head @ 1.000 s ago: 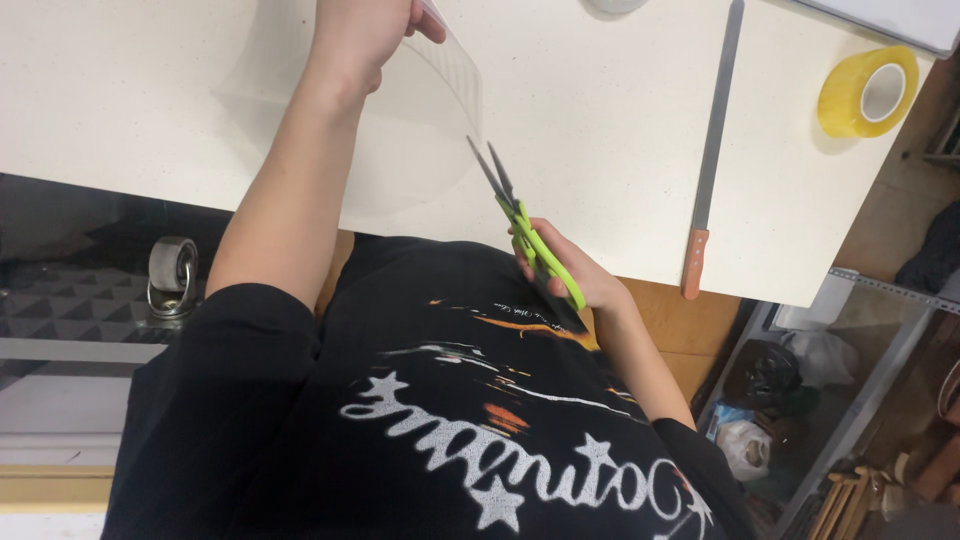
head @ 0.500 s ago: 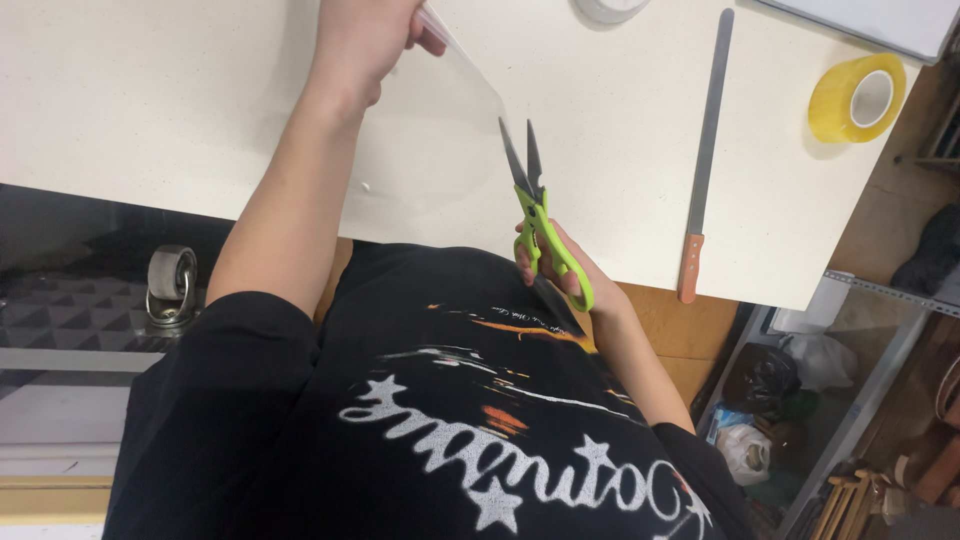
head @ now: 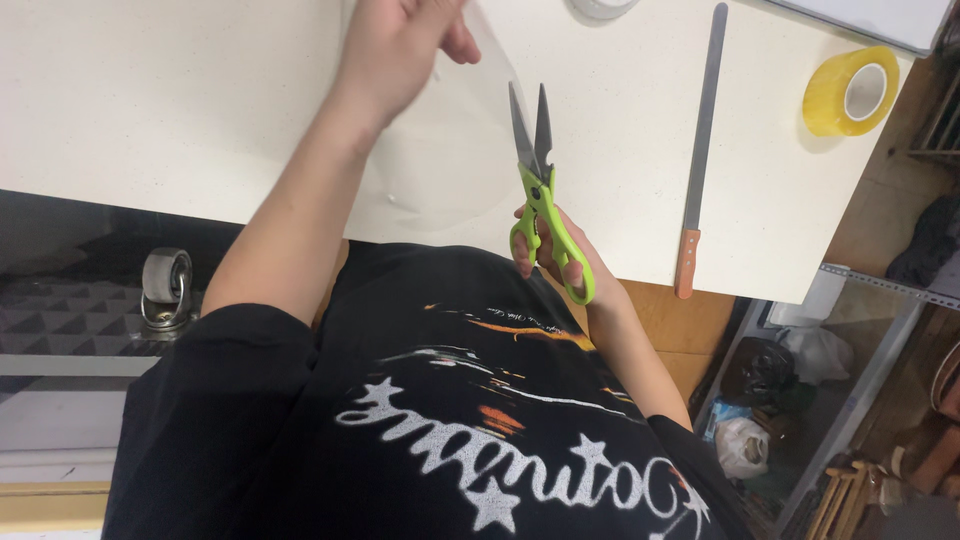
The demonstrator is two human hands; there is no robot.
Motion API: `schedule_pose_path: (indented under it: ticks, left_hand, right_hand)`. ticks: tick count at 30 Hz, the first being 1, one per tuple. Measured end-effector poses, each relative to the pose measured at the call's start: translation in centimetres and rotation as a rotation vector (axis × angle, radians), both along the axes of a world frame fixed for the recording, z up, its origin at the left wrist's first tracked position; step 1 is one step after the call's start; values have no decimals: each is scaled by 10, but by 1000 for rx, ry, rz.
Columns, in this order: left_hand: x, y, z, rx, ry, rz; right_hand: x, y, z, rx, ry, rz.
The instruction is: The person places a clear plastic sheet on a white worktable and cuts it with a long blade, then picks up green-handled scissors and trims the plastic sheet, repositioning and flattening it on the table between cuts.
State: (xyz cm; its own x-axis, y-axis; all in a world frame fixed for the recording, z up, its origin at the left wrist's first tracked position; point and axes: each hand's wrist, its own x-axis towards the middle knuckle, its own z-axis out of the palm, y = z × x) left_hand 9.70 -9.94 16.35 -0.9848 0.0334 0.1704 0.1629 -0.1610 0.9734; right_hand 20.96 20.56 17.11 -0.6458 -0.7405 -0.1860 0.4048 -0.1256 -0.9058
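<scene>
Clear plastic sheet [head: 450,150] lies over the white table [head: 150,100] edge, its upper end pinched in the left hand [head: 400,45], whose fingers are closed together on it at the top of the view. Below and left of that hand's forearm, under the table edge, a metal caster wheel [head: 165,290] sits against dark ridged foam [head: 60,315]. Just right of the sheet, the scissors [head: 540,190] point away from the body, blades slightly parted, tips near the sheet's right edge; whether they touch it cannot be told. Right hand [head: 560,265] grips the lime-green handles, fingers through the loops, at the near table edge. Right of that hand, well apart, a long grey blade with orange handle [head: 698,150] lies straight on the table, handle toward the body. Farther right, near the table's far corner, a yellow tape roll [head: 850,92] lies on its side, core hole showing. A round white object [head: 603,8] is cut off by the top edge, above the scissors. Below the right forearm, bags and clutter [head: 760,410] sit on the floor beside a metal frame.
</scene>
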Motion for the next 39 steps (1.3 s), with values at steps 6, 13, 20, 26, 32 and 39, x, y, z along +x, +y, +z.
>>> schedule_pose_path:
  ticks: [6,13,20,26,32,39]
  left_hand:
    - [54,46,-8,-503,202,45]
    - [87,74,-33,-931,275,-23]
    - [86,72,-76,-1071,397,39]
    - [85,81,-72,-971,462,84]
    - [90,92,-52,-898,460,47]
    - [95,96,-41,-883,437,21]
  right_hand:
    - [4,4,-26,-164,-280,-66]
    - [2,19,-54,-198,-410,-145]
    - [8,28,-69,-226,-473,-187]
    - [13,30,-72,-224,-496,-246]
    - [14,30,-68,-211,-468,-265]
    - [15,30,-64,-227,-466,-253]
